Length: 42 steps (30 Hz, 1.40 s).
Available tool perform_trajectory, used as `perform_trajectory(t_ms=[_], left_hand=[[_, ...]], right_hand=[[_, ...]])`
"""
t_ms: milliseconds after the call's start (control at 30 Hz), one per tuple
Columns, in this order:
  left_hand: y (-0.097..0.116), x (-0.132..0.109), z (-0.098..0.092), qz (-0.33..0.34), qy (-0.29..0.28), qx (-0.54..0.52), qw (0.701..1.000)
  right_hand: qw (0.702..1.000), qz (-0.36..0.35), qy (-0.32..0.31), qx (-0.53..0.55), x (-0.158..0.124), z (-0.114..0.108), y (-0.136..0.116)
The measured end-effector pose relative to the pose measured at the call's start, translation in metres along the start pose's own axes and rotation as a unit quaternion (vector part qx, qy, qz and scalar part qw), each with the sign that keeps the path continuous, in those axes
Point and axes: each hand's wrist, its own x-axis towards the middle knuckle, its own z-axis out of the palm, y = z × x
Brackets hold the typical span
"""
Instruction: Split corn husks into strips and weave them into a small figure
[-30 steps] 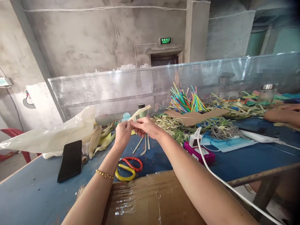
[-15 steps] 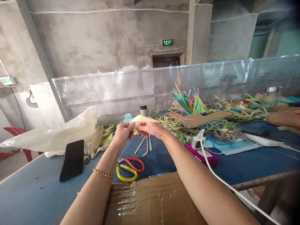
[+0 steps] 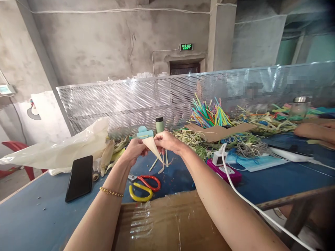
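Head view: the left hand (image 3: 136,150) pinches one edge of a pale leaf (image 3: 151,145) between thumb and fingers, and the right hand (image 3: 167,142) pinches it from the other side, with some of its fingertips hidden. The leaf is held up between the two hands above the blue desk (image 3: 180,174), its narrow end hanging down and to the right. Thin strips (image 3: 156,163) lie on the desk beneath. Nearer the body are scissors (image 3: 141,199) with one red and one yellow handle, just beyond a taped cardboard box (image 3: 172,223) under the forearms. A black phone (image 3: 79,179) lies to the left, near a cream plastic bag (image 3: 65,150). Behind the hands stands a green bottle (image 3: 159,126) with a black lid. To the right are a heap of dried strands (image 3: 192,142), a bundle of colourful sticks (image 3: 209,113), a purple power block (image 3: 227,173) and a blue face mask (image 3: 261,162). Another person's arm (image 3: 312,132) rests at the far right.
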Motion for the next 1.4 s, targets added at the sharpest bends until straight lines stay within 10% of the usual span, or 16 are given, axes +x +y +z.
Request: perform_trajectory(t_ms=[333,800,1400], left_hand=[[-0.004,0.001,-0.001,0.028,0.010,0.008,1.000],[-0.003,0.000,-0.003,0.050,0.042,0.040,0.997],[-0.001,0.001,-0.013,0.027,-0.003,-0.018,0.999]], right_hand=[[0.993,-0.011,0.061,-0.105,-0.001,0.007,-0.006],[0.906,-0.093,0.134,-0.391,-0.009,0.018,-0.019],[0.903,-0.115,0.138,-0.390,-0.007,0.023,-0.019]])
